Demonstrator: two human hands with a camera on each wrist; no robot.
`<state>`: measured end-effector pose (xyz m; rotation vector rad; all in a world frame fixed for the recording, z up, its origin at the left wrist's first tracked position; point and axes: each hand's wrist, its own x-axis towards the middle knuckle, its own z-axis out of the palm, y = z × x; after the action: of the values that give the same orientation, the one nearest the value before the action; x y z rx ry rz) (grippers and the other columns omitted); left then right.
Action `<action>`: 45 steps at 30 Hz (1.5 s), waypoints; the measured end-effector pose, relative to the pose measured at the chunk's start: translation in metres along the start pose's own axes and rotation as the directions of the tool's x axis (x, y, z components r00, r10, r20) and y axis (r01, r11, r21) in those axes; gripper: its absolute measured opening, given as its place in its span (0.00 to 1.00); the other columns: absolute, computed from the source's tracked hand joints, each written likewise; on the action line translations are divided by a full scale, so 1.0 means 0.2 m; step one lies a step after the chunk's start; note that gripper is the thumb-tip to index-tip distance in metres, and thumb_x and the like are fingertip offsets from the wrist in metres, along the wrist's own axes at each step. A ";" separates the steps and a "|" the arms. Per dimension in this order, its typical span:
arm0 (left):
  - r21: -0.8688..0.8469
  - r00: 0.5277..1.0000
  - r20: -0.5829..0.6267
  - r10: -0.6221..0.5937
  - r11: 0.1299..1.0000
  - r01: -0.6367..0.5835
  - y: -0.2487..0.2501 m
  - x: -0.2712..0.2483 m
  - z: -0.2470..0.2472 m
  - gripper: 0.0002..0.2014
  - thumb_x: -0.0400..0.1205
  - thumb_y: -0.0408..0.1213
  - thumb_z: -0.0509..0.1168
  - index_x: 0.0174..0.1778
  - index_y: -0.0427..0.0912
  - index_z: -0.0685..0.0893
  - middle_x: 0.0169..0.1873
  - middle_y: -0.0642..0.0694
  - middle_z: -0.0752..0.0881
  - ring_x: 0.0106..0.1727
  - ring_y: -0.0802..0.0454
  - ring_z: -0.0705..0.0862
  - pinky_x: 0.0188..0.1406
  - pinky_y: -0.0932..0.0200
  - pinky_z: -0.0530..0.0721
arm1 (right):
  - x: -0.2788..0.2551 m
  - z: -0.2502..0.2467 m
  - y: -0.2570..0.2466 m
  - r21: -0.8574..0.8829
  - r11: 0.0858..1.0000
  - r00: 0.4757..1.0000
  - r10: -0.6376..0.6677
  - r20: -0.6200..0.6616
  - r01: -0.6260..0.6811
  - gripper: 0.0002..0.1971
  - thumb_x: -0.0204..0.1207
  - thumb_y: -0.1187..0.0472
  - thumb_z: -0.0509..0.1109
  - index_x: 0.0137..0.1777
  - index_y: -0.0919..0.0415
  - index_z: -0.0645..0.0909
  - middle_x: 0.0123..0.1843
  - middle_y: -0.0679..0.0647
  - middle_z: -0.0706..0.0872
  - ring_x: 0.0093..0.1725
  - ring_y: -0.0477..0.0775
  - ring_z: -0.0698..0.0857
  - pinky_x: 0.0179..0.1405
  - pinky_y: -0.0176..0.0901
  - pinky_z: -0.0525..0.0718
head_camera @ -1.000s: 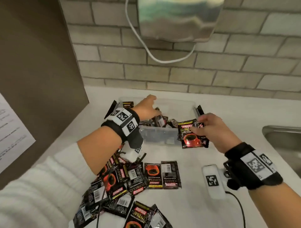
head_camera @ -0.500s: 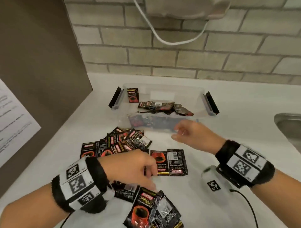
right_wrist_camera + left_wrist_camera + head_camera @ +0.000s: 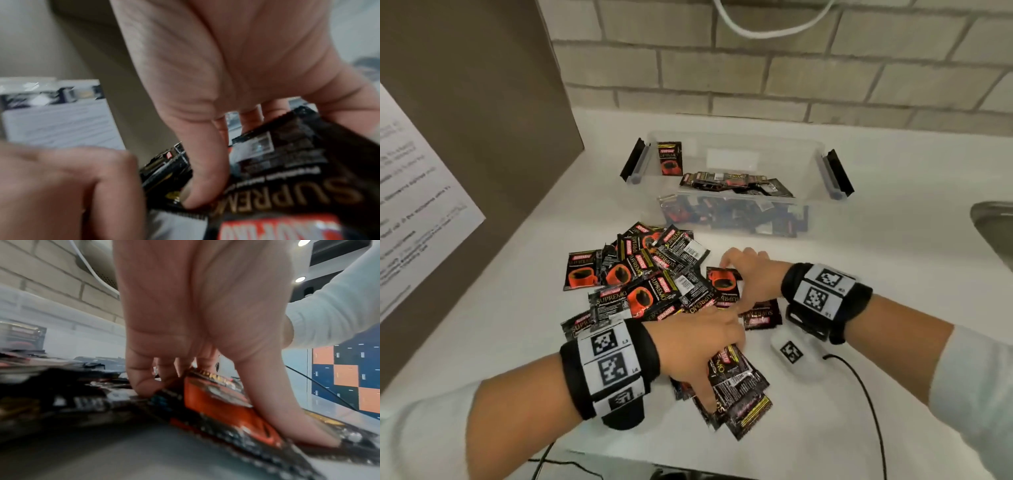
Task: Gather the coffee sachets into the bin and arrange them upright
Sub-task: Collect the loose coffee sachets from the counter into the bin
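Observation:
A clear plastic bin (image 3: 822, 205) stands at the back of the white counter. Several black-and-red coffee sachets lie flat inside it, and one sachet (image 3: 670, 158) stands upright in its left corner. A loose pile of sachets (image 3: 640, 274) covers the counter in front. My left hand (image 3: 717, 363) grips a few near sachets (image 3: 739, 387); in the left wrist view its thumb (image 3: 287, 418) presses an orange-printed sachet (image 3: 226, 412) against curled fingers. My right hand (image 3: 743, 270) pinches a sachet (image 3: 287, 178) at the pile's right side, thumb (image 3: 203, 178) on top.
A white tagged device (image 3: 791, 353) with a black cable (image 3: 866, 394) lies just right of my hands. A steel sink (image 3: 993, 233) is at the far right. A brown panel (image 3: 482, 137) carrying a printed sheet (image 3: 414, 205) bounds the left, and a brick wall the back.
My left hand came out of the bin to the near sachets and closed on them. My right hand let its sachet go at the bin, then dropped onto the pile and pinched another.

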<state>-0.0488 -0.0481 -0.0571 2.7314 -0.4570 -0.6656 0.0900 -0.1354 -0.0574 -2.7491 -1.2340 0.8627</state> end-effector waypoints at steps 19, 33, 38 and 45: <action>-0.587 0.684 -0.601 -0.414 0.809 -0.025 -0.33 0.03 -0.66 0.15 0.70 0.42 0.77 0.50 0.46 0.82 0.39 0.56 0.84 0.39 0.61 0.83 0.37 0.69 0.80 | 0.01 -0.07 0.01 0.122 0.992 0.997 -0.019 0.072 0.010 0.34 0.63 0.62 0.81 0.69 0.56 0.71 0.69 0.56 0.68 0.65 0.59 0.75 0.55 0.39 0.75; -0.737 0.582 -0.451 -0.677 0.650 0.184 -0.59 0.50 -0.88 0.28 0.82 0.45 0.62 0.73 0.29 0.68 0.66 0.39 0.75 0.67 0.40 0.77 0.68 0.48 0.77 | 0.04 -0.08 0.19 0.416 0.901 0.988 -0.065 -0.142 0.119 0.14 0.65 0.67 0.77 0.45 0.52 0.77 0.47 0.46 0.78 0.47 0.46 0.78 0.36 0.27 0.72; -0.690 0.616 -0.563 -0.552 0.724 0.017 -0.54 0.30 -0.80 0.14 0.83 0.39 0.61 0.65 0.44 0.78 0.61 0.50 0.81 0.61 0.55 0.79 0.52 0.69 0.77 | -0.08 -0.33 0.24 0.480 0.852 0.904 0.019 -0.426 0.208 0.06 0.71 0.59 0.75 0.42 0.61 0.82 0.40 0.53 0.85 0.39 0.50 0.83 0.32 0.27 0.76; -0.617 0.689 -0.534 -0.490 0.783 0.078 -0.42 -0.04 -0.51 0.04 0.81 0.40 0.65 0.46 0.51 0.85 0.44 0.54 0.87 0.46 0.59 0.85 0.48 0.67 0.81 | 0.01 -0.72 0.24 0.583 0.756 0.605 0.324 -0.728 0.296 0.11 0.72 0.53 0.74 0.46 0.60 0.80 0.45 0.57 0.86 0.50 0.60 0.86 0.52 0.54 0.86</action>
<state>0.0136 0.0524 0.0033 2.2455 0.3372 0.1743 0.1936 -0.1366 0.0537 -2.0672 -0.5361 -0.0618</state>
